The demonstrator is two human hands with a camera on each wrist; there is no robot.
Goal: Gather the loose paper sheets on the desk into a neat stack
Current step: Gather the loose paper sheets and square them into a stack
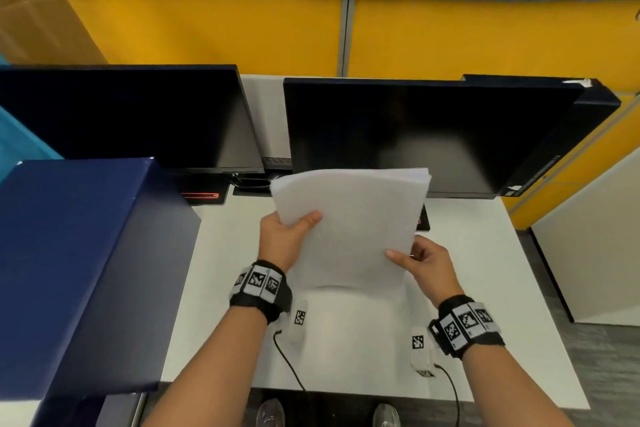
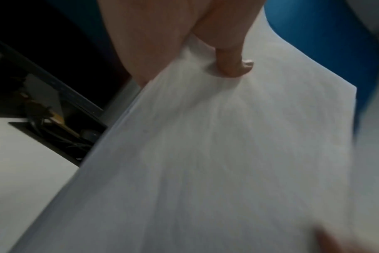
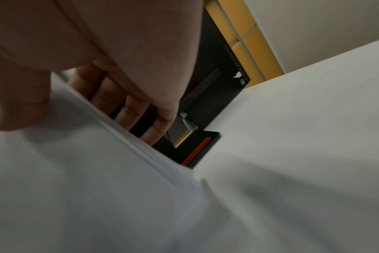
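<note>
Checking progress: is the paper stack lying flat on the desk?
No. Both hands hold the stack tilted up above the desk.

- Left hand (image 1: 282,241) and right hand (image 1: 429,265): bare, forearms without sleeves.
- Black wristbands (image 1: 260,289) on both wrists, each set with white tiles bearing black square-code markings.
- A thin black cable (image 1: 289,362) trails from each wristband.
- Glossy dark shoes (image 1: 272,412) below.

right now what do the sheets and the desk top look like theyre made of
Sheets: thin matte white paper; they bow between the left hand and right hand, with layered edges showing. Desk top: smooth matte white, probably laminate; the core is hidden.
</note>
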